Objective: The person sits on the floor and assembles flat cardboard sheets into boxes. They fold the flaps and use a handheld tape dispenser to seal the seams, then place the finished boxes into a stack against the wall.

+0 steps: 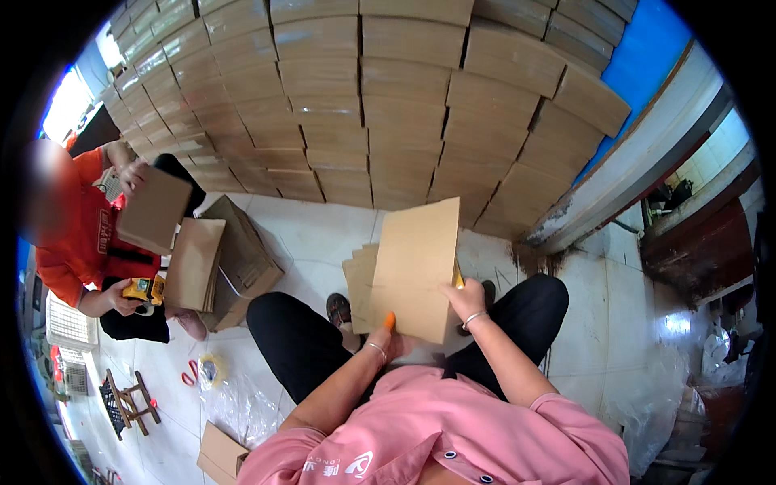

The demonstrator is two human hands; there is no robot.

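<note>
Two points of grasp on one cardboard sheet (416,267)

Position: the cardboard sheet is straight ahead of the person, above the gap between the knees. It extends from the hands toward the wall of boxes (323,105). Its long axis points away from the body, with the far end leaning slightly to the right. How steeply its face is pitched cannot be told from this view.

Left hand (394,343): grasps the short near edge. The thumb, in an orange cover (390,321), lies on the upper face; the fingers are largely hidden.

Right hand (465,301): grasps the long right edge, close to the near corner. The thumb lies over the face. A yellow item (459,276) shows beside this hand; its kind cannot be told.

Key relation: both hands touch the near end only, so most of the length projects beyond them. The right hand is set farther forward and is nearer to the far end; the left is closer to the body.

Surroundings: several cardboard pieces (358,283) show from behind the left edge of the cardboard sheet. At far left, a co-worker (89,210) handles a separate brown panel (155,208).
</note>
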